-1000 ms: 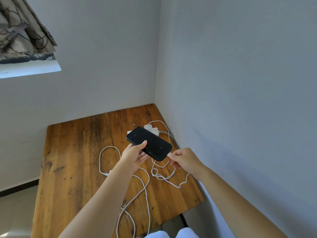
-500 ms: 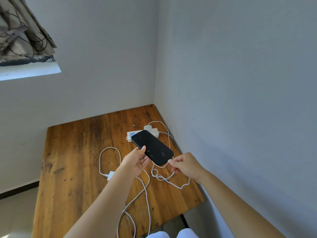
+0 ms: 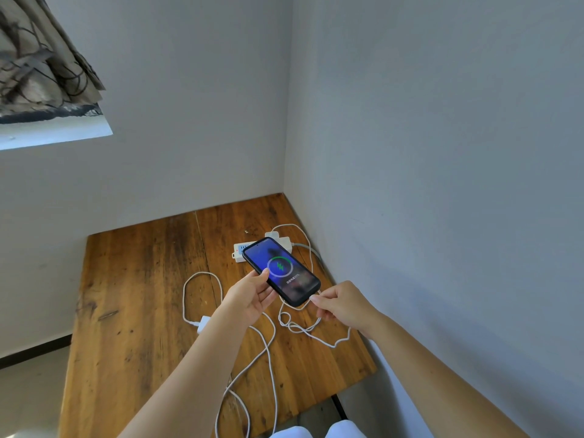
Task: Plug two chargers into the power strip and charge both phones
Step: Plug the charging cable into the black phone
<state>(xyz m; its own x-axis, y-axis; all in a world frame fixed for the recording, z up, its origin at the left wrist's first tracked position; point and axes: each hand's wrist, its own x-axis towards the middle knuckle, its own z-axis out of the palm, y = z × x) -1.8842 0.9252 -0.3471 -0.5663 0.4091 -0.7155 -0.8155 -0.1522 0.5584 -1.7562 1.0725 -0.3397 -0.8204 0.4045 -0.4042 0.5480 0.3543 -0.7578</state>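
My left hand [image 3: 252, 295] holds a black phone [image 3: 281, 270] above the wooden table [image 3: 132, 295]. Its screen is lit blue with a green charging ring. My right hand [image 3: 339, 303] pinches the white cable [image 3: 303, 327] at the phone's bottom end, where the plug meets the port. That cable loops on the table and runs up to a white charger [image 3: 274, 233] seated in the white power strip [image 3: 241, 251], which the phone partly hides. A second white charger [image 3: 203, 322] lies loose on the table with its cable [image 3: 189, 286] curled beside it. No second phone is in view.
The table sits in a corner, with grey walls close behind and to the right. The second charger's cable trails off the table's front edge [image 3: 240, 415]. A patterned curtain [image 3: 41, 64] hangs at the upper left. The floor [image 3: 28, 390] shows at the left.
The phone's dark screen has lit up with a charging symbol. Both hands have lowered slightly with the phone, and my right hand has stayed at its bottom end.
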